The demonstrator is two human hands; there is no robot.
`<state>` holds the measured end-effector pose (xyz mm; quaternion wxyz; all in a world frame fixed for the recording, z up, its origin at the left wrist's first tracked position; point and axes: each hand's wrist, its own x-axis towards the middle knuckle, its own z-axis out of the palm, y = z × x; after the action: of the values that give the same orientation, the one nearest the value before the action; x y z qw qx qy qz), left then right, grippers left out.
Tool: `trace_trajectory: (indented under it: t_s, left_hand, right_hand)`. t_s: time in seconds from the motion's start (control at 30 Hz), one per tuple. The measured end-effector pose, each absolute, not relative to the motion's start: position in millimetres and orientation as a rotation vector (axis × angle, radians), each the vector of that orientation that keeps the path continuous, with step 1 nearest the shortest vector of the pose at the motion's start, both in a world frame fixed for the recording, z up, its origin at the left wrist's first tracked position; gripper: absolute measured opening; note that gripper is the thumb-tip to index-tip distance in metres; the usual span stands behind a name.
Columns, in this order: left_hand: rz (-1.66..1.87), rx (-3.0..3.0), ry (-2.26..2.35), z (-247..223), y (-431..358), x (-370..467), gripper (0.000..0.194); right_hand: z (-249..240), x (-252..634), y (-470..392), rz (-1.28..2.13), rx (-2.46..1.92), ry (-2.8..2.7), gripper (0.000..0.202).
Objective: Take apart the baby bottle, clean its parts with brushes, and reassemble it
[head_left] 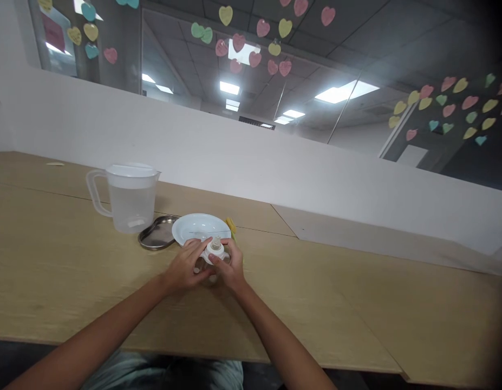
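A baby bottle (214,250) with a white collar and a clear nipple is between my hands, just in front of a white bowl (186,223). My left hand (188,265) is wrapped round the bottle's left side, its fingers curled about the body. On the other side my right hand (233,265) grips the white collar, with the thumb across its front. Much of the bottle's body is hidden by my fingers. A yellow-handled tool (231,223), perhaps a brush, lies along the bowl's right edge, partly covered.
A lidded plastic jug (132,203) of clear liquid stands at the back left. Next to it lies a kidney-shaped metal tray (158,234). A white wall (234,157) rises behind the wooden table (315,303); a small flat piece (54,164) lies far left.
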<state>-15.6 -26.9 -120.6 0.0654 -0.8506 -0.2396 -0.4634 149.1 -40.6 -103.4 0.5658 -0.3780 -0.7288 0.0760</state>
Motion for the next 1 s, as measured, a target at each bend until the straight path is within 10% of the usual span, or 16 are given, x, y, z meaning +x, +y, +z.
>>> trace_trajectory:
  t_s: [1.0]
  left_hand:
    - [-1.422,-2.572,-0.839,-124,-30,-9,0.091]
  right_hand:
    - [-90,157,-40,-0.153,-0.840,-1.858,0.037]
